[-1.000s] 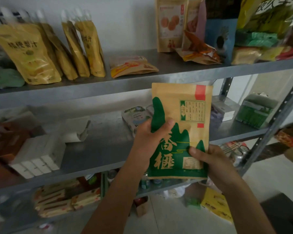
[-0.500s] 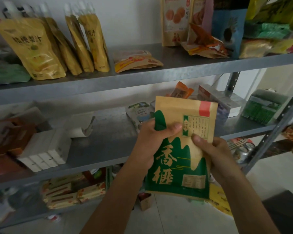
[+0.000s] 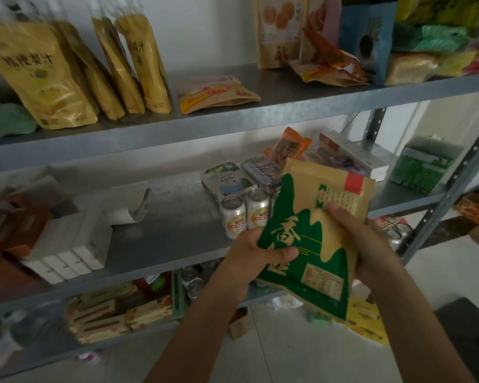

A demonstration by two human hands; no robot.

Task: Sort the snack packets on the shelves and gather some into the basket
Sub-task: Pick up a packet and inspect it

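Both my hands hold a tan and green snack packet (image 3: 310, 239) in front of the middle shelf (image 3: 163, 239). My left hand (image 3: 257, 258) grips its lower left edge, thumb across the green print. My right hand (image 3: 362, 244) grips its right side, thumb on the front. The packet leans to the right. Yellow juice pouches (image 3: 47, 78) stand on the top shelf (image 3: 233, 123), and a flat orange packet (image 3: 216, 92) lies beside them. No basket is in view.
Beer cans (image 3: 245, 214) and flat boxes (image 3: 227, 181) sit on the middle shelf behind the packet. White boxes (image 3: 69, 250) lie at its left, a green pack (image 3: 421, 167) at its right. More packets (image 3: 329, 59) crowd the top shelf's right. A steel upright (image 3: 448, 197) stands at right.
The packet has dropped lower and tilted to the right. My left hand has slid down toward its lower left edge. The beer cans behind it have come into sight.
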